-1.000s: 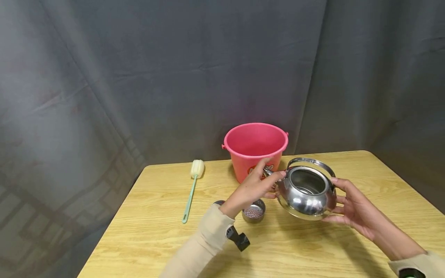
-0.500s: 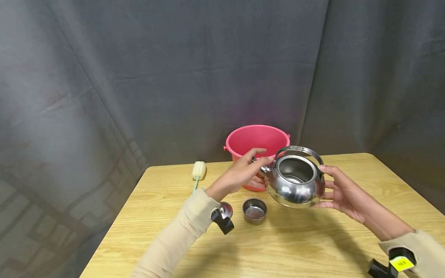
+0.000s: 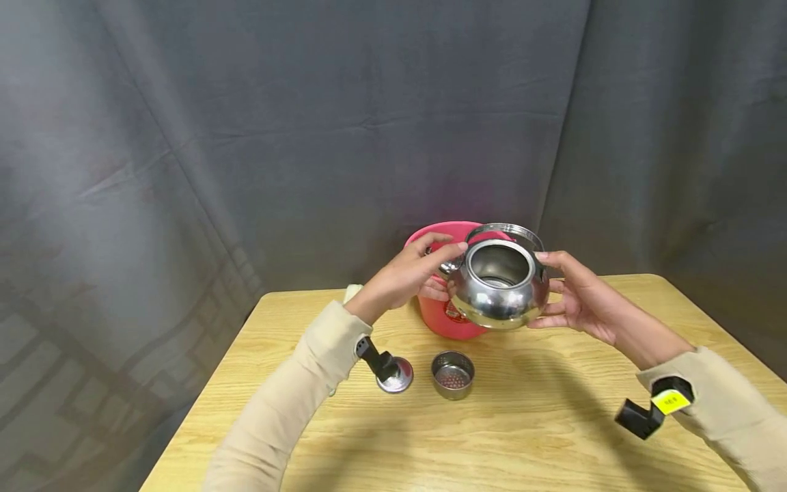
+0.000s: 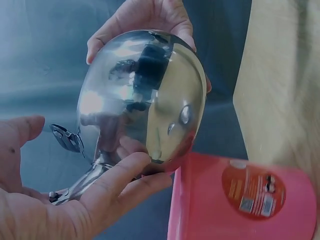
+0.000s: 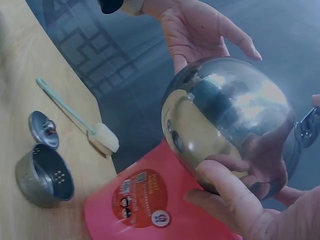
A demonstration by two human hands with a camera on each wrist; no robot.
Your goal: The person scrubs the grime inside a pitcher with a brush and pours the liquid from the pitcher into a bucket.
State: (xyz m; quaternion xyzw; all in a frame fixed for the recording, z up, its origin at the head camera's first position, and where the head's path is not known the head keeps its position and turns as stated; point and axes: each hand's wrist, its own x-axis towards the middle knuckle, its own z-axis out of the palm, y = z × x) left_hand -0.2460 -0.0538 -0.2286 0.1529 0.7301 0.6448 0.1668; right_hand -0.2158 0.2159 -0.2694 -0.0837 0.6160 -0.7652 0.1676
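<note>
A lidless stainless steel kettle (image 3: 499, 304) is held up off the table between both hands, its round opening tilted toward me. My left hand (image 3: 402, 277) grips it at the spout side, the fingers around the spout's base, as the left wrist view shows. On the opposite side my right hand (image 3: 581, 301) holds the body, thumb near the rim and fingers under the side. Behind and below the kettle stands a pink bucket (image 3: 444, 318), partly hidden by it. The kettle's handle (image 3: 522, 234) leans back over the bucket's rim.
A perforated steel strainer cup (image 3: 453, 383) and the kettle lid (image 3: 399, 380) lie on the wooden table (image 3: 479, 444) below the hands. In the right wrist view a sponge brush (image 5: 104, 137) with a green handle lies farther left. A grey curtain (image 3: 344, 137) hangs behind.
Both hands have raised the kettle and carried it left and away from me, nearer to the bucket. The lid and strainer cup have come into fuller view.
</note>
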